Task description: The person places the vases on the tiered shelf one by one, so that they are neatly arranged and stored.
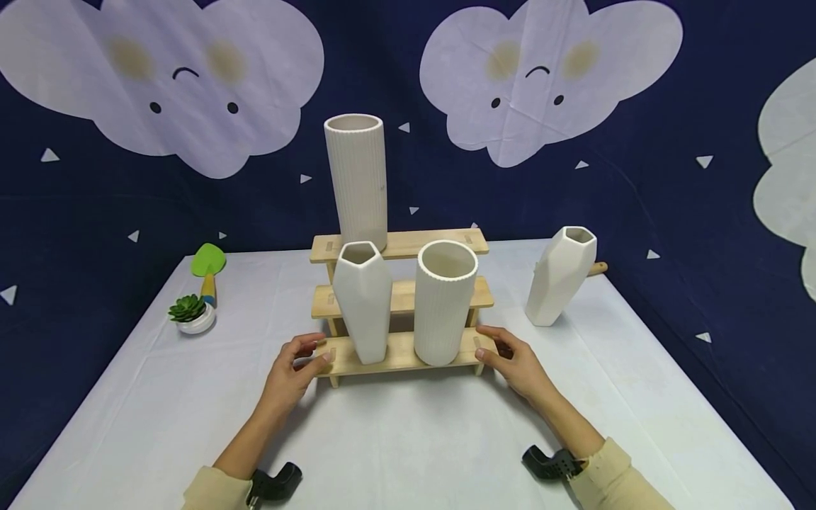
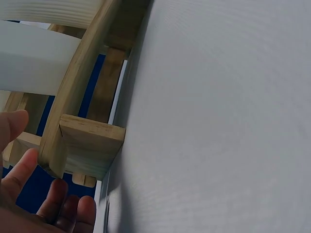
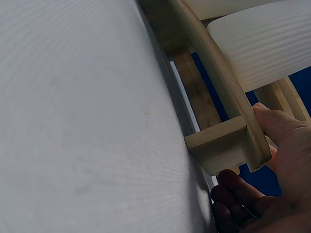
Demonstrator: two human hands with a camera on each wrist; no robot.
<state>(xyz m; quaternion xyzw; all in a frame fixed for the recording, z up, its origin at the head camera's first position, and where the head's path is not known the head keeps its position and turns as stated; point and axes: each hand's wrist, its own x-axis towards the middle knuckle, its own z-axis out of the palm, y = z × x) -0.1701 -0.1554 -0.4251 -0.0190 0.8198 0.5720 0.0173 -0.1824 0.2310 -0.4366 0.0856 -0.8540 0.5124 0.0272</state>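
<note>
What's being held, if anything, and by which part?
The stand, by its bottom shelf: left hand at the left end, right hand at the right end.

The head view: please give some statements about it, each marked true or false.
1. The stand has a ribbed vase on its top shelf. True.
2. Every vase is on the stand. False: one angular vase stands on the table.
3. The left hand and right hand are at opposite ends of the bottom shelf. True.
4. The bottom shelf holds three vases. False: it holds two.
5. The plant is left of the stand. True.
</note>
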